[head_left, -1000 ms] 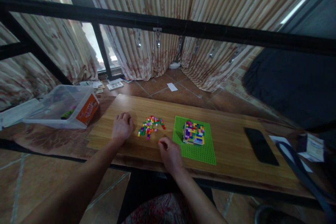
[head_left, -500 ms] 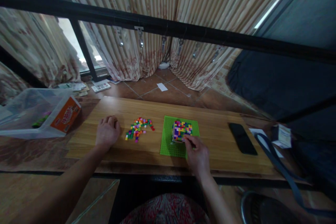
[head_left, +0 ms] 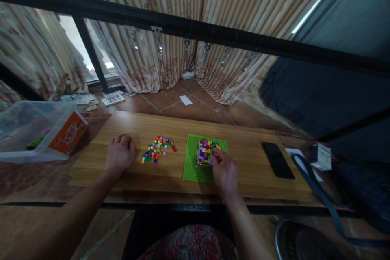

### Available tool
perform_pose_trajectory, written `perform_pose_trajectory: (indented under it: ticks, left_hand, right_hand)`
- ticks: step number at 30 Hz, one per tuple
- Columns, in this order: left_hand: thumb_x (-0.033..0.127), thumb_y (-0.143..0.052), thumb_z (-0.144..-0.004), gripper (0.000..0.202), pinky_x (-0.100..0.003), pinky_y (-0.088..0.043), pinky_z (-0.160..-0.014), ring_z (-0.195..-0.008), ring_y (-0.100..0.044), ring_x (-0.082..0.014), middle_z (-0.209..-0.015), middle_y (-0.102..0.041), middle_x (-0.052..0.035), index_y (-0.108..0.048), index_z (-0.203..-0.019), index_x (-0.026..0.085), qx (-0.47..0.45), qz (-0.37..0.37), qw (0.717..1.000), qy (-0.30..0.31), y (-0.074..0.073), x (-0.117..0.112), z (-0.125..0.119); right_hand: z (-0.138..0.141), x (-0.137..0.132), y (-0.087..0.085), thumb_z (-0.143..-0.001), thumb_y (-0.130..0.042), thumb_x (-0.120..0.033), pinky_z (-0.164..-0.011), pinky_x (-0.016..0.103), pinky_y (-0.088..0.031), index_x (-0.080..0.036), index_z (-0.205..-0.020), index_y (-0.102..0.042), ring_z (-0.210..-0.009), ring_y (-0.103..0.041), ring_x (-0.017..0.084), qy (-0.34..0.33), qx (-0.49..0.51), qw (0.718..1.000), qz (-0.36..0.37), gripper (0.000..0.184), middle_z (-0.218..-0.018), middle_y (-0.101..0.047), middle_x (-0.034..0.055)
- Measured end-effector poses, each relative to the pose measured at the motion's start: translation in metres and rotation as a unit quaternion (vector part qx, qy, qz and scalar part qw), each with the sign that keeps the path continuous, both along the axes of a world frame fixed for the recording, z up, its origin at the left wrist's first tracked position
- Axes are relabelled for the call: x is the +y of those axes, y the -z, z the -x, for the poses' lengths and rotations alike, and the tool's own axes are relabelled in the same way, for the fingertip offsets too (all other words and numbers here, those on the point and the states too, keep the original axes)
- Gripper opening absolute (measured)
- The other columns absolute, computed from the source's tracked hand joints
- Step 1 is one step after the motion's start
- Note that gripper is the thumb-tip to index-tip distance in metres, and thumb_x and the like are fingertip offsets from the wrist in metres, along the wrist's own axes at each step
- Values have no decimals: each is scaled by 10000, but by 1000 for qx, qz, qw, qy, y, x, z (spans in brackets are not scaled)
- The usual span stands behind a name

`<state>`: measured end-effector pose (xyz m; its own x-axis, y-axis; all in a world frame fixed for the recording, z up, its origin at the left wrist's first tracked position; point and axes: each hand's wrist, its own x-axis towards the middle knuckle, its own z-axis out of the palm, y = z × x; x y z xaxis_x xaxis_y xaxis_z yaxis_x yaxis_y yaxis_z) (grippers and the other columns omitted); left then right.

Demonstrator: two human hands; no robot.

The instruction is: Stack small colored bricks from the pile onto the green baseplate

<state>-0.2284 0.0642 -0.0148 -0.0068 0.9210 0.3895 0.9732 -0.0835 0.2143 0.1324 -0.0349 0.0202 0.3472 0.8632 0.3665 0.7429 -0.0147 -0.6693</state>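
A green baseplate (head_left: pixel 193 168) lies on the wooden board (head_left: pixel 243 170), carrying a block of many-coloured small bricks (head_left: pixel 205 151). My right hand (head_left: pixel 224 172) rests at the block's right front corner, fingers pinched against its top edge; what they pinch is too small to make out. A loose pile of small coloured bricks (head_left: pixel 157 149) lies left of the plate. My left hand (head_left: pixel 119 154) sits on the board left of that pile, fingers curled under, holding nothing visible.
A clear plastic tub (head_left: pixel 33 130) with an orange label stands at the far left. A black phone (head_left: pixel 277 159) lies on the board's right part. A dark strap (head_left: pixel 323 199) and a small paper packet (head_left: pixel 323 156) lie further right. Curtains and a black bar stand behind.
My right hand has moved from near the loose pile rightward onto the baseplate, reaching the built block. The left hand has stayed put. The camera has shifted to the right.
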Motion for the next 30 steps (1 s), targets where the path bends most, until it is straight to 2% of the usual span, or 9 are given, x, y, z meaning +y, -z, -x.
perform_pose_trajectory:
  ticks: [8, 15, 30]
  left_hand:
    - [305, -390, -886, 243, -470, -432, -975, -1050, -589, -316, -1051, -670, -142, -605, -928, 199, 0, 3, 1000, 0, 0, 0, 1]
    - [297, -402, -874, 223, -467, -439, -958, -1019, -595, -310, -1000, -667, -130, -604, -911, 209, -5, 4, 1000, -6, -2, -1, -1]
    - [294, -385, -884, 252, -476, -425, -982, -1054, -589, -317, -1025, -668, -142, -612, -931, 195, -4, 9, 1000, -6, 0, 0, -1]
  right_hand:
    - [-4, -5, -2, -871, -557, -411, -797, 368, -522, -182, -976, -748, -812, -689, 220, 24, 77, 997, -8, 316, -969, -772, 105]
    - [-3, 1, -3, -851, -570, -450, -764, 364, -492, -178, -887, -739, -787, -671, 227, 47, 85, 995, -7, 321, -897, -763, 102]
    - [-1, 6, -8, -784, -622, -388, -713, 333, -477, -181, -798, -733, -725, -653, 207, 63, 139, 988, 7, 236, -848, -755, 88]
